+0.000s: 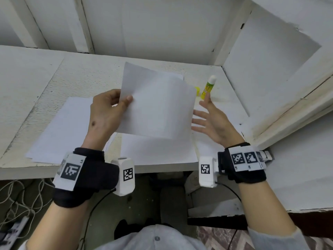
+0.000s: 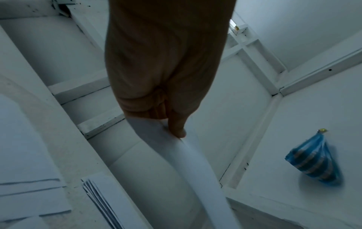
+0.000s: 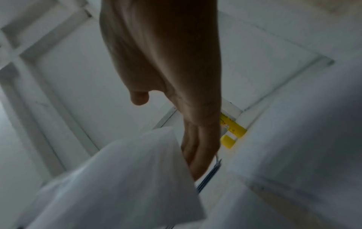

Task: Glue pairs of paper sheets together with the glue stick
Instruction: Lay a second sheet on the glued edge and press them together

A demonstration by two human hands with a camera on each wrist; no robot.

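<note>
My left hand [image 1: 115, 103] pinches the left edge of a white paper sheet [image 1: 158, 107] and holds it tilted above the table; in the left wrist view the sheet [image 2: 188, 156] curves away from my fingers [image 2: 176, 127]. My right hand [image 1: 207, 116] is beside the sheet's right edge with fingers spread, holding nothing; the right wrist view shows its fingers [image 3: 197, 148] next to the sheet [image 3: 125, 178]. The uncapped yellow-green glue stick [image 1: 208, 87] lies just beyond my right fingertips, its yellow cap [image 1: 197, 91] beside it. More sheets [image 1: 156, 150] lie flat under the raised one.
A second stack of white paper [image 1: 64, 129] lies at the left on the white table [image 1: 27, 73]. White panel walls [image 1: 270, 56] close in at the back and right. A blue bag [image 2: 313, 161] hangs on the wall. Cables [image 1: 19, 195] lie on the floor below.
</note>
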